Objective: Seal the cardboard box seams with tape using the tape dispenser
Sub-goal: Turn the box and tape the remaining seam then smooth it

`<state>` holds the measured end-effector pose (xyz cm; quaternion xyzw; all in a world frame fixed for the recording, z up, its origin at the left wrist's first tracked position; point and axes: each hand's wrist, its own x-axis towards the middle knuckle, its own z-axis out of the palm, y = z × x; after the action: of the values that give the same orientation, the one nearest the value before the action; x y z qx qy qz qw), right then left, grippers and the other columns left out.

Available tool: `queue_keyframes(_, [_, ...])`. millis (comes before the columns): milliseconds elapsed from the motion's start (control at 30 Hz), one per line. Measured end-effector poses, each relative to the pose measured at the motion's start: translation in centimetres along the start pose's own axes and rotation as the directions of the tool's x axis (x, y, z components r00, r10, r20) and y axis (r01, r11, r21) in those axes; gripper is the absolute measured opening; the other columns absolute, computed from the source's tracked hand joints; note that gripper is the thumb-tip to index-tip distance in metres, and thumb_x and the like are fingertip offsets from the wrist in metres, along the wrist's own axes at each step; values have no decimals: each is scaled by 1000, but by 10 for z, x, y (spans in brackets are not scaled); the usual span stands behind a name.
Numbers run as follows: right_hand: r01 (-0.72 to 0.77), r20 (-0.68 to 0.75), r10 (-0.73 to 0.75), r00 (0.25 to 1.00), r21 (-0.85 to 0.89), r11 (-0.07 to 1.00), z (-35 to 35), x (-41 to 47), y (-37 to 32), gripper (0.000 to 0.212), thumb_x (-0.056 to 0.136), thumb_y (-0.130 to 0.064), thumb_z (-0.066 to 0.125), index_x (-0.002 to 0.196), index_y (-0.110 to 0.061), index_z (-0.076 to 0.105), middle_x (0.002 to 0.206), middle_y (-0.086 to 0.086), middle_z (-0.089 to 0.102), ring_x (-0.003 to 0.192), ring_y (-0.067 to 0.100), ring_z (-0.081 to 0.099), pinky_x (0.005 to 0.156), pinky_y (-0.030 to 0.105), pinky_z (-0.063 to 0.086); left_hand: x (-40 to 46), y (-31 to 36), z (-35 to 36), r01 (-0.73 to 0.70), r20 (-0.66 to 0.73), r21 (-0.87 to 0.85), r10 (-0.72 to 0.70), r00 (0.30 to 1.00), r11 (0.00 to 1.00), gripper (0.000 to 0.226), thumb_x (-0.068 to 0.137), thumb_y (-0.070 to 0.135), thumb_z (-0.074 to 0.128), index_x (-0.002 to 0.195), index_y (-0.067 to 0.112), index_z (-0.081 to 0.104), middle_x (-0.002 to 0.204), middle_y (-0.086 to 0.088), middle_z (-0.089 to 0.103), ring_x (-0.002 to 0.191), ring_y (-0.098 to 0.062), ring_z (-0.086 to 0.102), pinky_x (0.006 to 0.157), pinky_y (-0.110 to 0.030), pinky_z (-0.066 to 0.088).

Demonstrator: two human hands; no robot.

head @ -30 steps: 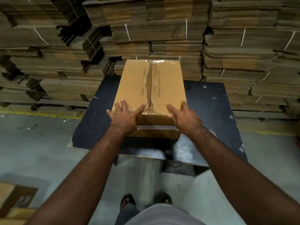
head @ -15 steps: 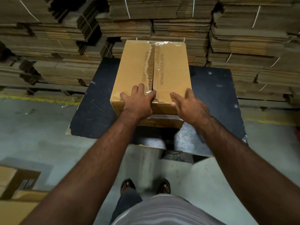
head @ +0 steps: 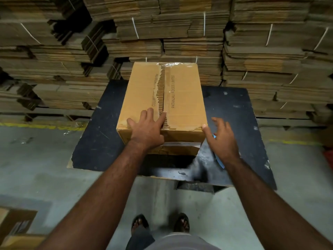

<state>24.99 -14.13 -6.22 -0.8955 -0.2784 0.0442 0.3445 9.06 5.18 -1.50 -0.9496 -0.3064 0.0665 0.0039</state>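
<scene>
A brown cardboard box (head: 182, 91) stands on a black table (head: 100, 134). Its top flaps meet at a ragged centre seam (head: 163, 91), and shiny clear tape shows at the far top edge. My left hand (head: 147, 129) lies flat on the near top of the box, fingers spread, index finger along the seam. My right hand (head: 223, 141) hovers off the box's near right corner with fingers apart, thumb tip at the corner. A thin blue object (head: 214, 136) shows partly under that hand; I cannot tell what it is. No tape dispenser is clearly in view.
Tied stacks of flattened cardboard (head: 180, 29) fill the wall behind the table. Another cardboard box (head: 16, 228) sits on the concrete floor at the bottom left. A yellow line (head: 36, 126) runs along the floor. My sandalled feet (head: 140, 224) stand before the table.
My right hand has slid off the box top to its near right corner. My left hand moved further onto the top, toward the seam. The camera view shifted.
</scene>
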Motion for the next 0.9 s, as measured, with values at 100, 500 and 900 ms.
queue_keyframes(100, [-233, -58, 230, 972, -46, 971, 8, -8, 44, 53, 96, -62, 39, 112, -15, 58, 113, 10, 63, 101, 32, 61, 79, 36, 45, -8, -6, 11, -24, -86, -12, 23, 996, 1000, 82, 83, 48, 59, 152, 40, 15, 152, -9, 25, 138, -28, 27, 102, -68, 31])
queue_keyframes(500, [-397, 111, 485, 867, -434, 809, 47, -15, 106, 54, 87, -30, 71, 127, -15, 37, 121, 8, 66, 109, 31, 62, 99, 45, 28, -9, -16, 38, -54, -160, -66, 43, 986, 996, 72, 97, 58, 40, 158, 40, 7, 167, -8, 6, 153, -28, 9, 113, -72, 10])
queue_keyframes(900, [-416, 319, 269, 909, 728, 545, -75, 25, 37, 75, 85, 6, 68, 144, -30, 40, 100, 10, 74, 81, 15, 72, 64, 23, 54, 19, -34, 12, -41, -4, -288, 42, 999, 957, 85, 82, 74, 43, 155, 47, 11, 166, -3, 9, 151, -25, 9, 115, -68, 6])
